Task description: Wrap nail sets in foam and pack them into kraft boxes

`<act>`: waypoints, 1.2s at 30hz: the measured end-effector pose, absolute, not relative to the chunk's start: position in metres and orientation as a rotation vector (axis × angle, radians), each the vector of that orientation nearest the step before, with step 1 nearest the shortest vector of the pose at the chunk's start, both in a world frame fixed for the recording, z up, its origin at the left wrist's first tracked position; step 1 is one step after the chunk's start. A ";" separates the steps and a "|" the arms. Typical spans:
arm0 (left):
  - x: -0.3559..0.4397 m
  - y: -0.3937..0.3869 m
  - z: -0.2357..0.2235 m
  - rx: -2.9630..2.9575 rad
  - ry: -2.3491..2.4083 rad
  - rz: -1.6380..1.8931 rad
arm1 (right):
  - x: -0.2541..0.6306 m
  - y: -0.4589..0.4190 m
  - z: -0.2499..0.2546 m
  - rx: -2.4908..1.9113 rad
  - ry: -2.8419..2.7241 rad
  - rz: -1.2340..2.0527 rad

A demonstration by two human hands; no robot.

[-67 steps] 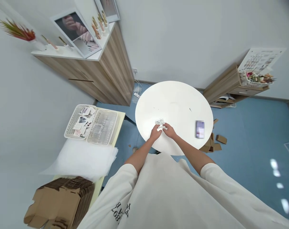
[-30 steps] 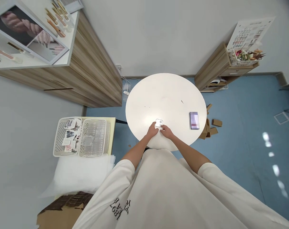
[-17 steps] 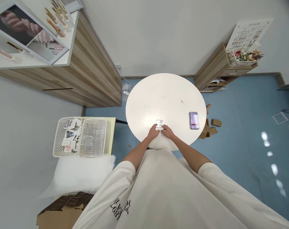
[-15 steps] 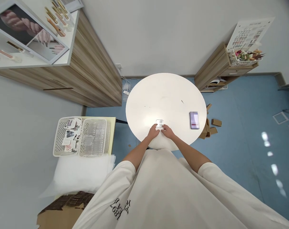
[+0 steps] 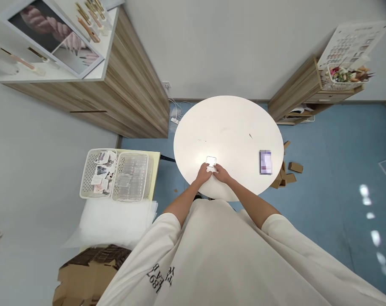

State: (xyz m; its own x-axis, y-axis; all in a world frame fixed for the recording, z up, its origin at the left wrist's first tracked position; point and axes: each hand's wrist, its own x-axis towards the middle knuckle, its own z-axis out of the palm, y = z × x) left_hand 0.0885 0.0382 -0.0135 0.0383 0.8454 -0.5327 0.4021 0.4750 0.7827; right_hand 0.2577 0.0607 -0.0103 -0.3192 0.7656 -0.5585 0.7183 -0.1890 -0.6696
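Observation:
A small clear plastic box (image 5: pixel 211 161) with rounded corners is at the near part of the white oval table (image 5: pixel 228 123), bright with glare. My left hand (image 5: pixel 203 173) grips its near left corner with thumb and fingers. On the near right corner, my right hand (image 5: pixel 222 173) closes its fingertips in the same way. Whether the box rests on the tabletop or is held just above it, I cannot tell. Glare hides what is inside.
A purple item (image 5: pixel 265 162), blurred, lies at the table's right. To the left, white baskets hold printed cards (image 5: pixel 101 170) and clear plastic boxes (image 5: pixel 132 172). A wooden cabinet (image 5: pixel 138 76) stands back left. Brown cardboard pieces (image 5: pixel 284 175) lie on the floor at right.
The view has shifted, so the surroundings sit further right. The box has turned slightly and now shines with glare where its contents showed. Both hands stay on it.

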 end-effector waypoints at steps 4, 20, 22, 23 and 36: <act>0.071 0.042 -0.012 1.134 1.610 0.452 | 0.239 0.068 -0.006 -1.712 -2.059 1.557; 0.031 0.059 -0.012 1.167 1.627 0.388 | 0.202 0.083 -0.027 -1.788 -2.057 1.388; 0.030 0.055 -0.007 1.181 1.630 0.418 | 0.207 0.078 -0.024 -1.822 -2.019 1.362; 0.029 0.053 -0.003 1.186 1.638 0.439 | 0.209 0.076 -0.021 -1.832 -2.011 1.355; 0.002 -0.070 0.023 0.966 1.860 0.621 | 0.151 0.037 0.008 -1.267 -2.278 1.278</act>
